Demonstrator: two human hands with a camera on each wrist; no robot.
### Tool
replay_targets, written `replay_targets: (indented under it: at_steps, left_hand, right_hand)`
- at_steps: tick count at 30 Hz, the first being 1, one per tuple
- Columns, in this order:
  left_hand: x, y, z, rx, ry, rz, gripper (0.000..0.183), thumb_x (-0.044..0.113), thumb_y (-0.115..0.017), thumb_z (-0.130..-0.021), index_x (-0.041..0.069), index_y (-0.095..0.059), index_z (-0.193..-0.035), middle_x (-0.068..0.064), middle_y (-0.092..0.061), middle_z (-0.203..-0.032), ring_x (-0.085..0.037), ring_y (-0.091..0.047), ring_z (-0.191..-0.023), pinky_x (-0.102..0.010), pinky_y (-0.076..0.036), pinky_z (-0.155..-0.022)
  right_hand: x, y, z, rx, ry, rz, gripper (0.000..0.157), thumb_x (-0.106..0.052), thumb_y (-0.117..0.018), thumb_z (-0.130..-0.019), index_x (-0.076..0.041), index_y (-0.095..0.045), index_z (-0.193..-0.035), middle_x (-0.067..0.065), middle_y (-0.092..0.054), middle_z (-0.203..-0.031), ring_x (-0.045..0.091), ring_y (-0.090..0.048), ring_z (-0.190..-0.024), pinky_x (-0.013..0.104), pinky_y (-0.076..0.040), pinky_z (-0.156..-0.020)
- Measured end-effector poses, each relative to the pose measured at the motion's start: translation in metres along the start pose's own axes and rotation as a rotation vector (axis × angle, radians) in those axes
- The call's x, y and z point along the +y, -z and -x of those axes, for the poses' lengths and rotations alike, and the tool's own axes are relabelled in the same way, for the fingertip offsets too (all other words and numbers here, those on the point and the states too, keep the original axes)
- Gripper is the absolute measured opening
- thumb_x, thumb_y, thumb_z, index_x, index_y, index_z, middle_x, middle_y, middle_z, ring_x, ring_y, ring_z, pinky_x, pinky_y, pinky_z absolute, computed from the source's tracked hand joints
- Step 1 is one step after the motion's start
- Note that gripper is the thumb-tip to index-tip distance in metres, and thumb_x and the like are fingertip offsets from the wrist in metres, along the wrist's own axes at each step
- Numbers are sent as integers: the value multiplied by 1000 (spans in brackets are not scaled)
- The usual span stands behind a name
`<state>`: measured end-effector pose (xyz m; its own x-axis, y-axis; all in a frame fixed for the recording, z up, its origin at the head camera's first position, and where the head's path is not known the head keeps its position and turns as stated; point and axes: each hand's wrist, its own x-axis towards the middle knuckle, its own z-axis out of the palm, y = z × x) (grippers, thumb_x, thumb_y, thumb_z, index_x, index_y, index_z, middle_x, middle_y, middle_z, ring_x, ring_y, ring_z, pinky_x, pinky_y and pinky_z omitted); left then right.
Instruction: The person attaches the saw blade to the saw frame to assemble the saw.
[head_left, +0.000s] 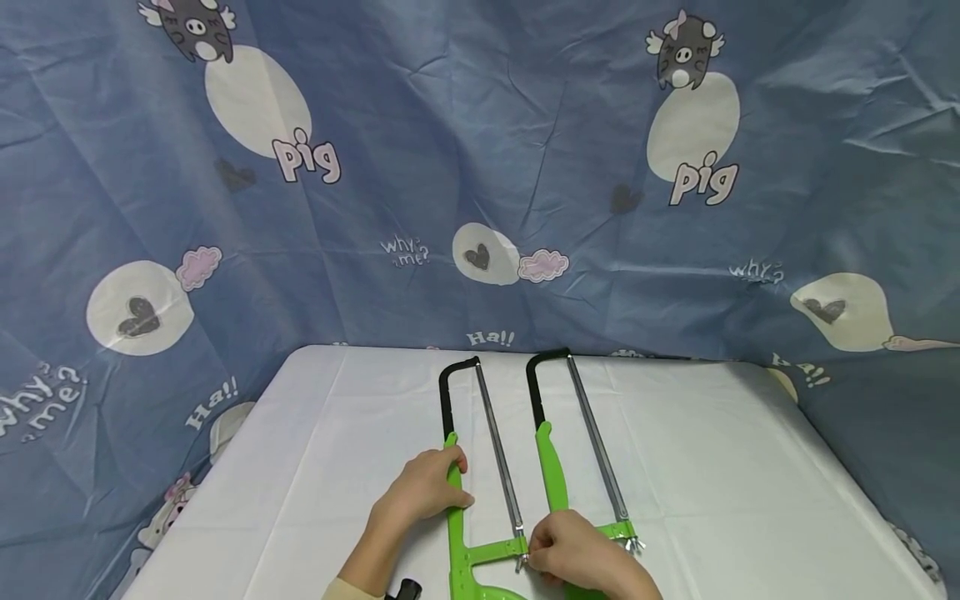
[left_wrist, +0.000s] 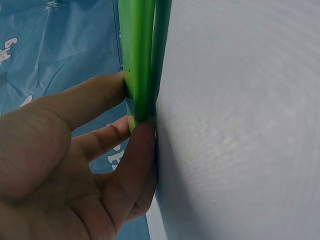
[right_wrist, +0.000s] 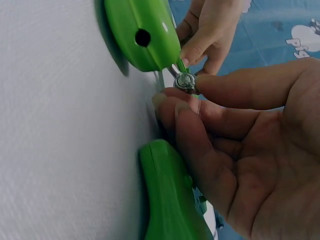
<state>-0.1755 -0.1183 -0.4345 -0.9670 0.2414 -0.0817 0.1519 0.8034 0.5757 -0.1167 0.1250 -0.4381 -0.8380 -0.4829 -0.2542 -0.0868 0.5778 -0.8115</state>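
Note:
Two hacksaws with green handles and black front bows lie side by side. My left hand (head_left: 426, 485) grips the green frame of the left hacksaw (head_left: 457, 533), thumb on one side and fingers on the other. At the near end of that saw's blade, my right hand (head_left: 576, 552) pinches the metal wing nut (right_wrist: 185, 81) between thumb and fingertips. The right hacksaw (head_left: 552, 471) lies just beyond, its lower part partly covered by my right hand. In the right wrist view, the green handle end (right_wrist: 142, 37) of the left saw shows a round hole.
The hacksaws rest on a white-covered table (head_left: 712, 467). Behind and around it hangs a blue printed cloth (head_left: 420, 167). A small black object (head_left: 408, 589) shows beside my left wrist at the bottom edge.

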Motion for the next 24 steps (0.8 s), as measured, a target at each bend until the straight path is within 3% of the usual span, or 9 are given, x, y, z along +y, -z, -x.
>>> replay_targets:
  at_steps: [8,19,24]
  left_hand:
    - [0,-1,0,-1,5,7,39,24,-88,-70,13,-64,-99,-4,-59,-84,-20,-48,-74,-32,-37,-62]
    - [0,0,1,0,4,9,39,24,-87,-71,13,-64,-100,-4,-59,-84,-20,-48,-74,-32,-37,-62]
    - [-1,0,0,1,2,6,39,26,-87,-71,14,-64,-100,-5,-60,-87,-20,-49,-75,-32,-38,-63]
  right_hand:
    - [5,2,-1,-27,19,-80,15,2,-63,-84,-4,-67,-71,1,-61,-60,12,-55,-54,27,-45,-51]
    - [1,-10,-1,84,42,35,19,6,-65,-76,-10,-62,-66,-6,-55,-54,7,-50,-46,25,-41,-45]
    - [-1,-8,-2,61,24,60,20,4,-67,-78,-11,-62,-66,-6,-55,-54,8,-51,-46,25,-41,-45]
